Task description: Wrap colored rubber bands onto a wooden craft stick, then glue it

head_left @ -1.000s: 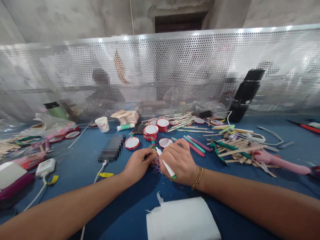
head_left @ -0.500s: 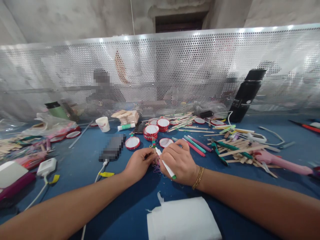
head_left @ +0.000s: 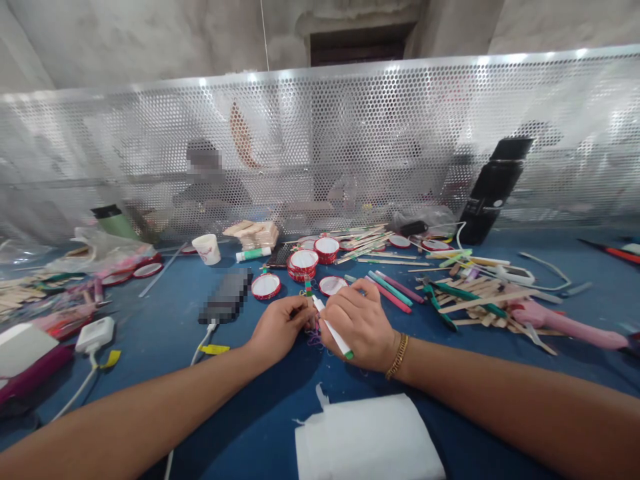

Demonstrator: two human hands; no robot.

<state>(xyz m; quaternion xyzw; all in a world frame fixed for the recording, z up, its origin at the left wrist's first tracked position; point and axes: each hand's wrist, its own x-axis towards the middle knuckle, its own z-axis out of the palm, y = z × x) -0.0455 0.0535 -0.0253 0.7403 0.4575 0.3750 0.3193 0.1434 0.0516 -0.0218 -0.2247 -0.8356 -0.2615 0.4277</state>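
Observation:
My right hand (head_left: 357, 325) is closed around a white marker (head_left: 337, 337) with a green end, its tip pointing away from me. The tip meets a narrow wooden craft stick (head_left: 308, 287) coloured in green and red bands. My left hand (head_left: 280, 330) pinches the lower part of that stick, which the fingers partly hide. Purple thread (head_left: 314, 339) lies tangled on the blue table between my hands. Just beyond them sit round red-edged lids with white faces, one lid (head_left: 266, 286) left of the stick and another lid (head_left: 333, 286) right of it.
Pink and teal markers (head_left: 390, 290) lie right of my hands, near loose craft sticks and green-handled pliers (head_left: 440, 303). A phone (head_left: 225, 297) and paper cup (head_left: 206, 249) stand left. Folded white cloth (head_left: 370, 440) lies in front. A perforated metal screen (head_left: 350, 133) and black bottle (head_left: 495, 193) are behind.
Both hands keep nearly the same place and grip, with the marker tip still at the stick. The whole view has shifted very slightly.

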